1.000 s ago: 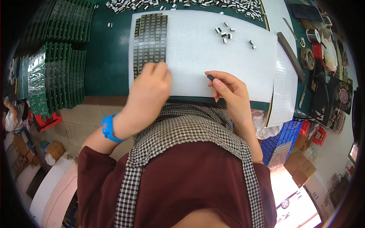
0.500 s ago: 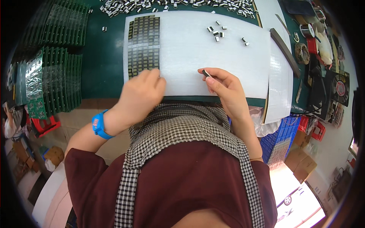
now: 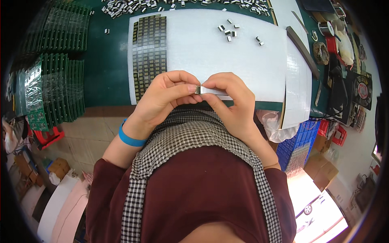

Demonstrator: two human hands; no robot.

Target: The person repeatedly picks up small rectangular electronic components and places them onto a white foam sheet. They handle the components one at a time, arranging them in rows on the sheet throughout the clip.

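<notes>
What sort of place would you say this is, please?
Probably an electronics assembly workshop: there are closely ranked green circuit boards and a heap of small black-and-white rectangular parts on a green worktop.

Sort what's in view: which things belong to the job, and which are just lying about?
Likely the job's: small piece in the fingers, dark patterned array, loose black-and-white blocks, white sheet.

Seemingly just lying about: wire spool, blue crate, clear plastic bag.
</notes>
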